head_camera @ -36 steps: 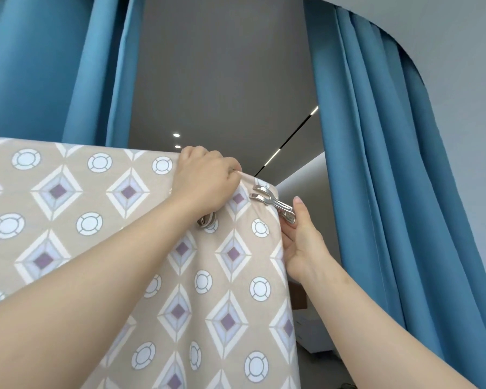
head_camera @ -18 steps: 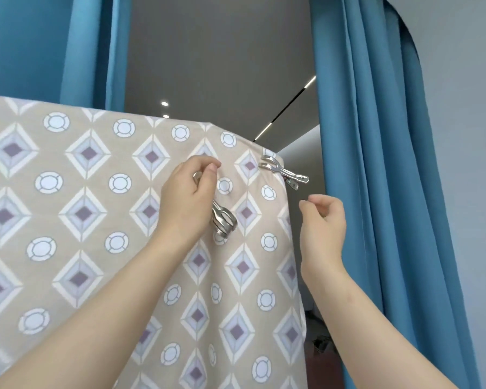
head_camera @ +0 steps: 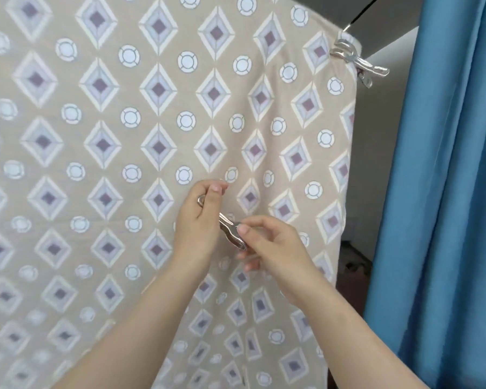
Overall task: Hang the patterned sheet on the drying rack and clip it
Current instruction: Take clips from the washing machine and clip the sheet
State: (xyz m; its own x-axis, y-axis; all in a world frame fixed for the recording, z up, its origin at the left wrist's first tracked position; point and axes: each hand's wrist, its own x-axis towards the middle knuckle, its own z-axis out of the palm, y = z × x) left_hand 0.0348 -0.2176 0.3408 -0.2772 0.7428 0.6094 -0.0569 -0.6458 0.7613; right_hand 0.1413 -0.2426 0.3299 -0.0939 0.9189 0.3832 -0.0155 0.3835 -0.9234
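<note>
Fabric fills most of what we see: a beige patterned sheet (head_camera: 124,136) printed with pale-edged diamonds with purple centres and with white rings, hanging flat and broad in front of us from the top edge of the view downward. What it hangs from is hidden beneath the cloth. To its right hangs a blue curtain (head_camera: 446,192) in long vertical folds, just beside the sheet's right edge. Between the two, in the upper right corner, we see a plain grey surface (head_camera: 382,29) crossed by a thin dark line.

Both bare forearms reach up from the bottom edge and meet in front of the sheet's middle. Our left hand (head_camera: 199,228) has its thumb and fingers curled round the upper end of a silver metal clip (head_camera: 230,231), which lies slanted from upper left to lower right. Our right hand (head_camera: 275,248) pinches the lower end of that same clip between thumb and forefinger, the other fingers loosely bent below it. So both hands grip the one clip, held close before the cloth.

A second silver metal clip (head_camera: 357,63) bites onto the sheet's top right corner, its handles jutting right toward the curtain.
</note>
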